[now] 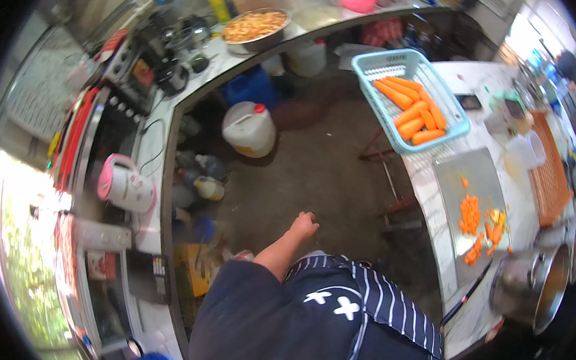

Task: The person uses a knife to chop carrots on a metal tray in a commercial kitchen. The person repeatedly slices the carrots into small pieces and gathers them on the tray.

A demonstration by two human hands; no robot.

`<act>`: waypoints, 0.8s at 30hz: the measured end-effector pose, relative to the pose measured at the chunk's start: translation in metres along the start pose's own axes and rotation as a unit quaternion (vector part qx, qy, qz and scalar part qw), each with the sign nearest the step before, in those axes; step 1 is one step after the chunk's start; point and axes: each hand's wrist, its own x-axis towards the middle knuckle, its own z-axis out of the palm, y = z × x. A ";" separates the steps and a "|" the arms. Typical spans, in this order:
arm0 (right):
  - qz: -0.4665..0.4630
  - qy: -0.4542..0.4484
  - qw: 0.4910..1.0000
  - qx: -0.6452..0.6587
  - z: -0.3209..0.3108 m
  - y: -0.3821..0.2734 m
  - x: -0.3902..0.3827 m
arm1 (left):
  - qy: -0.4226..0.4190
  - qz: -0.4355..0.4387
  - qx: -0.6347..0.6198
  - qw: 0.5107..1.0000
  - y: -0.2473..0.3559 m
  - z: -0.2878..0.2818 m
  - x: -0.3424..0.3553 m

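Observation:
My left hand (305, 226) hangs over the dark floor in front of my apron, its fingers curled in, with nothing visible in them. It touches nothing and is well apart from the tables. My right hand is not in view. On the marble-look table at my right lies a grey cutting board (465, 170) with chopped carrot (470, 216) and orange scraps. A knife with a dark handle (467, 295) rests beside the board's near end. Farther off, a light blue plastic basket (464, 129) holds several peeled carrots (411, 111).
A tall steel pot (515, 286) stands at the right table's near end, beside a brown rack (552, 173). On the left counter are a white and pink kettle (129, 187) and ovens. A filled metal bowl (263, 41) sits at the back; a white jerrycan (248, 131) stands on the floor.

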 end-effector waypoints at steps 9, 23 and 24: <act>0.062 -0.222 0.973 -0.015 0.093 0.188 -0.196 | -0.034 0.078 -0.027 0.996 -0.119 0.028 -0.044; 0.090 0.018 0.994 0.061 0.010 -0.018 -0.118 | -0.039 0.015 0.078 0.996 -0.192 0.002 0.007; 0.031 0.068 0.997 0.036 0.000 -0.025 -0.105 | -0.017 0.097 0.109 0.989 -0.131 0.005 0.011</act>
